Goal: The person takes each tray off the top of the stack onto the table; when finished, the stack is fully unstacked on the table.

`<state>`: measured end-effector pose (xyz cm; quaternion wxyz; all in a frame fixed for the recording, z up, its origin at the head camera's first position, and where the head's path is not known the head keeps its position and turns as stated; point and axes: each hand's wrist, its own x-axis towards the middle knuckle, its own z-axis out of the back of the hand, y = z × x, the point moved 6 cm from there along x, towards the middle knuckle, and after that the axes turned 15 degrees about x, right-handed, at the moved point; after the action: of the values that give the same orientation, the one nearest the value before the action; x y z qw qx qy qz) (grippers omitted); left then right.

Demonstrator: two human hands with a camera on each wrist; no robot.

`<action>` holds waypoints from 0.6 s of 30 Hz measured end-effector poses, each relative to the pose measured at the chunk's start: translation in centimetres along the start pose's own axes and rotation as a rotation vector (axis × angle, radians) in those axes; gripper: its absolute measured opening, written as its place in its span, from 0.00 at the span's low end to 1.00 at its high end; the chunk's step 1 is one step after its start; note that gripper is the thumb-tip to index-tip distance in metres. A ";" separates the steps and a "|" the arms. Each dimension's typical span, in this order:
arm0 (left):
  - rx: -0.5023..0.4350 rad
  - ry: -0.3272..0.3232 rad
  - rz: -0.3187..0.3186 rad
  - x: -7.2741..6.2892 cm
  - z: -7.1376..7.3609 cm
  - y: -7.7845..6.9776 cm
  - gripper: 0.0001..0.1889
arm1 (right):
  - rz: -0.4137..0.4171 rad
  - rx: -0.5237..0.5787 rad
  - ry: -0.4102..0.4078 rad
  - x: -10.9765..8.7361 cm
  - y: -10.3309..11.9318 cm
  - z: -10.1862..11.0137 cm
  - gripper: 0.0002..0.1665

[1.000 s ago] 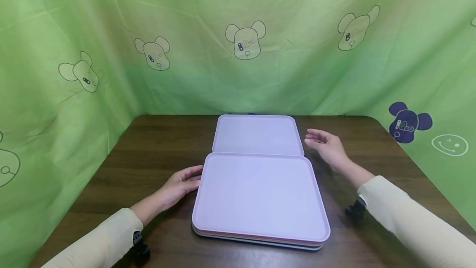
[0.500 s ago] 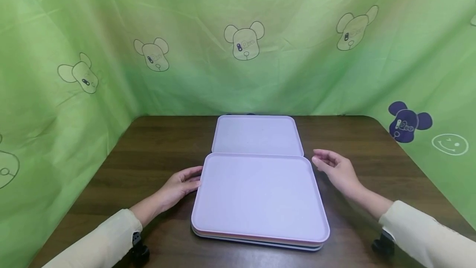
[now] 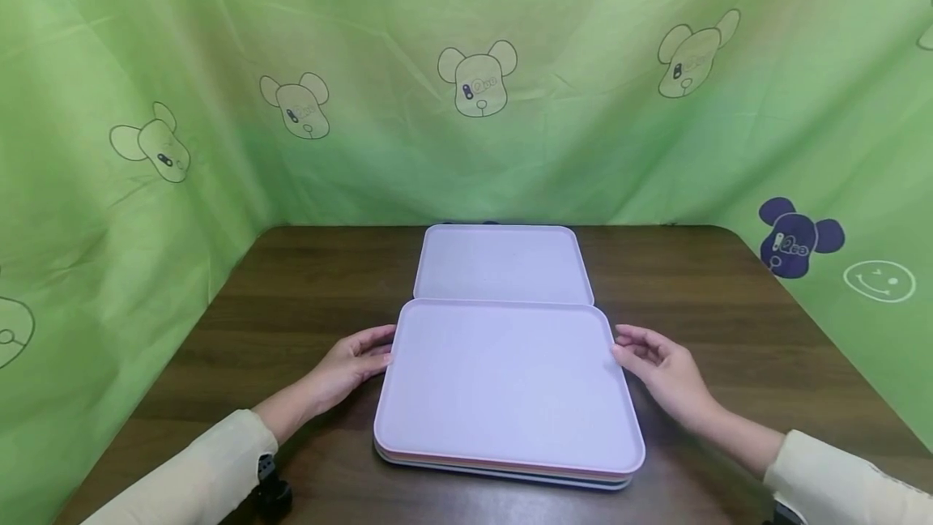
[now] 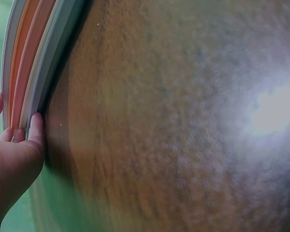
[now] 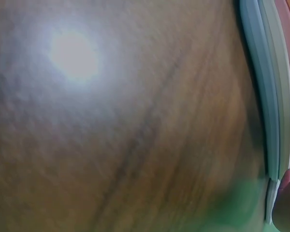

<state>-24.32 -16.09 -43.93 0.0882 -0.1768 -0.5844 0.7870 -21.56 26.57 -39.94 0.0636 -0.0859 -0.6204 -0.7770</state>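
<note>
Centrally, a stack of trays [image 3: 510,387] lies flat on the wood-grain table [image 3: 306,298], with a lavender tray uppermost. Orange, pinkish, cream and blue-green edges show beneath it in the wrist views.

Left of the stack, the left hand [image 3: 357,363] touches the layered edges with extended fingers, set apart from the thumb, which is at the top tray's rim; its fingers are not curled around the trays. Right of the stack, the right hand [image 3: 666,371] has its fingers loosely bent and spread from the thumb, whose tip is at the rim; firm contact on this side cannot be determined, as the right wrist view shows only part of the hand.

Directly beyond the stack lies a far tray [image 3: 503,264], also lavender; whether the two touch cannot be told.

Nearer the person than the stack, to either side, are a cream left sleeve [image 3: 197,468], with a black device [image 3: 273,497] below its cuff, and a matching right sleeve [image 3: 845,480]. Behind the stack and table hangs a green curtain [image 3: 364,168] printed with bear heads [image 3: 481,91].
</note>
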 end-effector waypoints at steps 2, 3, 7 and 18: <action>0.002 0.000 0.001 0.0 0.0 0.0 0.33 | -0.007 0.022 -0.002 -0.2 -0.2 -0.2 0.24; 0.001 0.000 0.000 0.0 -0.1 0.0 0.33 | -0.012 0.026 -0.008 -0.3 -0.3 -0.3 0.24; -0.002 -0.002 -0.006 0.0 -0.2 -0.1 0.33 | -0.015 0.016 -0.032 -0.8 -0.6 -0.5 0.23; -0.020 -0.012 -0.007 0.0 -0.2 -0.1 0.33 | 0.026 -0.007 -0.039 -1.3 -0.6 -0.9 0.23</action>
<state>-24.23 -15.88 -43.92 0.0858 -0.1709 -0.5933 0.7819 -20.50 25.83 -40.92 0.0616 -0.1092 -0.6176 -0.7764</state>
